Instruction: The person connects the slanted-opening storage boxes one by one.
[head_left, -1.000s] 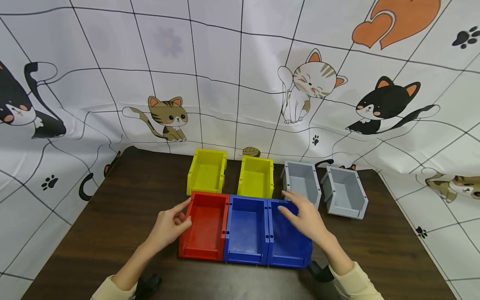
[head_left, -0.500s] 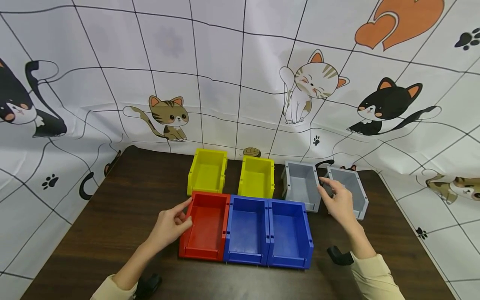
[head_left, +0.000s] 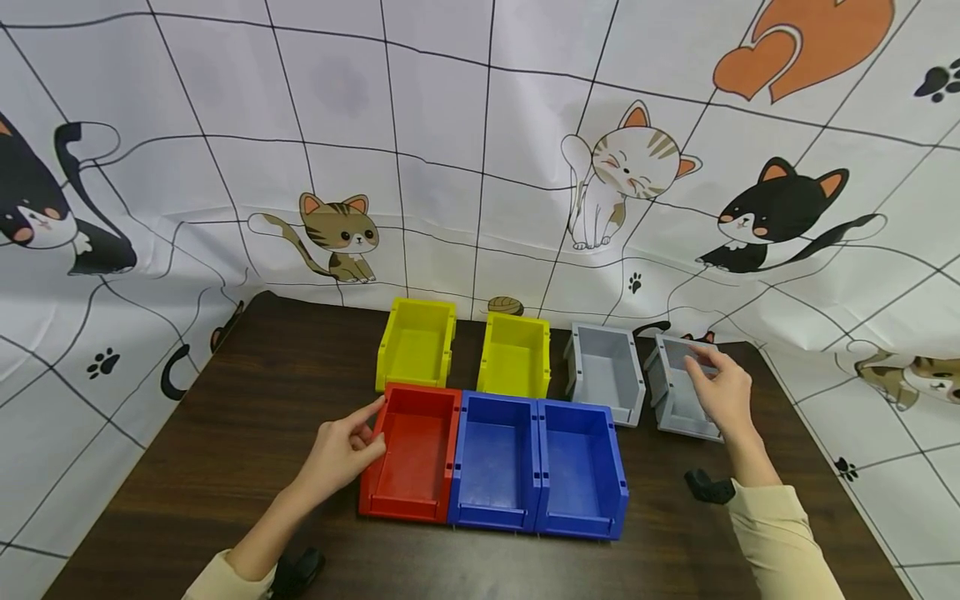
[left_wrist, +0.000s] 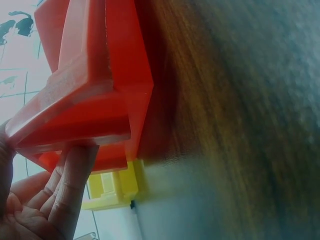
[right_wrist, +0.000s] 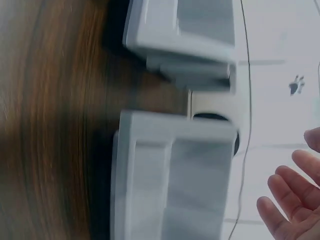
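My left hand (head_left: 337, 450) pinches the upper left side wall of a red storage bin (head_left: 414, 454). In the left wrist view, the thumb and fingers (left_wrist: 75, 180) lie on either side of that wall's rim. The red bin stands against two blue bins, a middle one (head_left: 495, 458) and a right one (head_left: 577, 467), forming a row. Over the right-hand grey bin (head_left: 678, 392) hovers my right hand (head_left: 723, 392), fingers relaxed and holding nothing. The right wrist view shows its loosely spread fingers (right_wrist: 287, 190) apart from the grey bin (right_wrist: 175, 129).
Behind the row stand two yellow bins, left (head_left: 416, 342) and right (head_left: 513, 354), plus another grey bin (head_left: 603, 367). All sit on a dark wooden table (head_left: 247, 433). A white cat-print cloth (head_left: 442, 183) hangs along the table's back edge.
My right hand has moved rightward, from over the right blue bin, past the left grey bin, to above the right grey bin. The left hand keeps its grip on the red bin.
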